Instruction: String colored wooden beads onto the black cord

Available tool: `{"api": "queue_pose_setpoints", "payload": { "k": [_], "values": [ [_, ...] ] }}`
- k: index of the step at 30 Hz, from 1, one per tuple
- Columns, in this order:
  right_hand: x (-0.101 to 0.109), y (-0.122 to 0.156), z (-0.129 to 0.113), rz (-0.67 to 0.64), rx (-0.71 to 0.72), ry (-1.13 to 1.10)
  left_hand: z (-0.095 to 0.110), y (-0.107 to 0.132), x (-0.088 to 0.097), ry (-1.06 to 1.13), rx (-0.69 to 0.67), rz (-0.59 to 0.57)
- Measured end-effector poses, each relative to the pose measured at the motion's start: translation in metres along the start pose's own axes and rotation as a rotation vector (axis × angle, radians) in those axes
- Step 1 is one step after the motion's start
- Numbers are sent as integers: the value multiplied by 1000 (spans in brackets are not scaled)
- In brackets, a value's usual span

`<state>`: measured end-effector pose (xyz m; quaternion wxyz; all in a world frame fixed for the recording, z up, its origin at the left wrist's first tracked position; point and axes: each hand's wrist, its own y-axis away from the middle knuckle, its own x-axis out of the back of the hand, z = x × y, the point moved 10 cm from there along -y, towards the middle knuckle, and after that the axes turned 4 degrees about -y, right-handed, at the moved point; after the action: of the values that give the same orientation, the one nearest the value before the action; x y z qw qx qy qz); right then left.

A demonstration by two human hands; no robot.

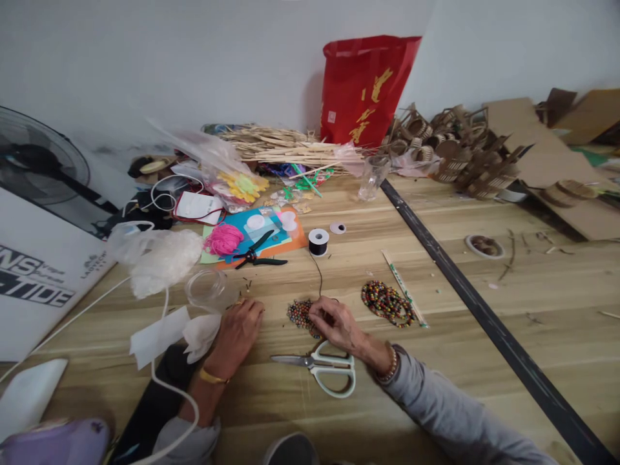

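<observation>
My right hand (336, 324) is closed in a pinch at the edge of a small pile of multicoloured beads (299, 312). A thin black cord (320, 278) runs from a white-ended spool (318, 242) down to its fingertips. To the left, my left hand (242, 329) rests on the table, fingers curled together; whatever they may hold is hidden. White-handled scissors (334, 371) lie below my right hand, blades pointing left. Strung beads lie coiled in a loop (387, 302) right of that hand, beside a thin green-and-white stick (404, 287).
Black-handled pliers (259, 252) and pink yarn (223, 239) lie on coloured sheets. A clear tub (207, 289) stands near my left hand. Behind are a glass (374, 177), wooden strips (281, 145) and a red bag (363, 90). A black strip (455, 278) crosses the table.
</observation>
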<state>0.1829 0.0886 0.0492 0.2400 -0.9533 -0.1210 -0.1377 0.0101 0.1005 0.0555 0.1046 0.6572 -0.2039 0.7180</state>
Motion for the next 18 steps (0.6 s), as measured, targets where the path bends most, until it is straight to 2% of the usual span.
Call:
{"api": "queue_pose_setpoints", "payload": {
  "k": [3, 6, 10, 14, 18],
  "values": [
    [0, 0, 1, -3, -12, 6, 10, 7, 5, 12, -16, 16],
    [1, 0, 2, -4, -8, 15, 42, 24, 11, 144, -197, 39],
    [1, -1, 0, -3, 7, 13, 69, 50, 13, 192, -368, 21],
    [1, -1, 0, 1, 1, 6, 74, 61, 0, 127, -404, -68],
    [1, 0, 1, -2, -21, 14, 63, 59, -12, 12, -366, -71]
  ]
}}
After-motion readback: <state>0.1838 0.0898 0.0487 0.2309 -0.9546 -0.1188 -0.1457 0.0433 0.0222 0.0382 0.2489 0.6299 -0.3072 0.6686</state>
